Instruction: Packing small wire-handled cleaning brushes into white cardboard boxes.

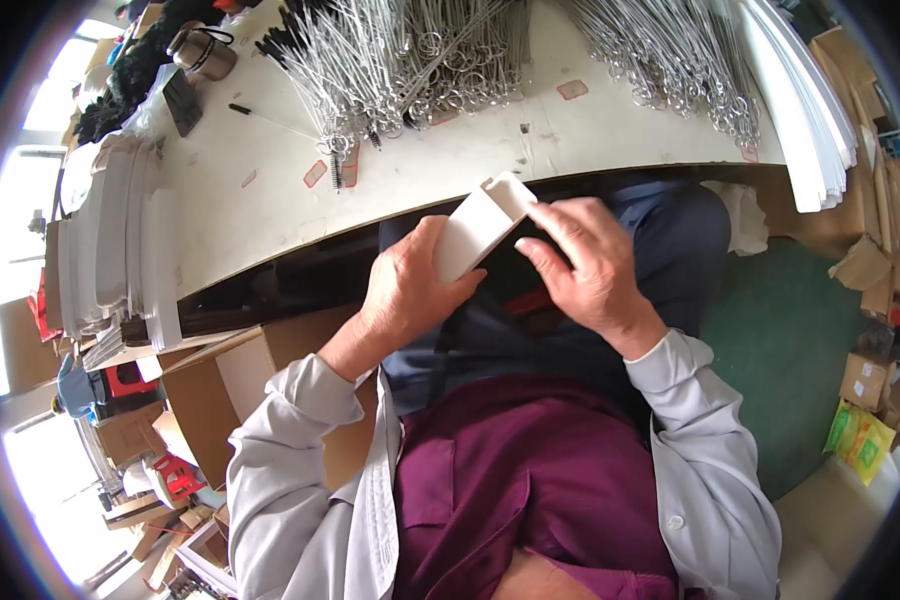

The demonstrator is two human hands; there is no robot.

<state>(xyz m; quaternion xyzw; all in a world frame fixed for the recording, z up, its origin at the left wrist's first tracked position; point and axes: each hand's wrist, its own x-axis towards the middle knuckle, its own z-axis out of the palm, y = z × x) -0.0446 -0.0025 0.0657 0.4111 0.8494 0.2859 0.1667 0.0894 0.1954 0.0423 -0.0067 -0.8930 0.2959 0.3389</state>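
Observation:
My left hand (406, 280) is wrapped round a slim white cardboard box (473, 232), tilted up to the right in front of the table edge. The box's upper end stands open, with a flap (511, 190) raised there. My right hand (588, 262) is beside that open end, thumb and fingers apart. Its index fingertip is at the box's edge; whether it touches I cannot tell. On the table lie big heaps of thin wire brushes (410, 70) with ring ends and dark bristles. A second heap of wire brushes (670, 75) lies farther right.
Stacks of flat white cartons stand at the table's left (120, 235) and right (805, 110) ends. A metal flask (202, 53) is at the far left. A single brush (270, 120) lies apart on the white table (215, 220). An open brown carton (210, 400) stands left of my legs.

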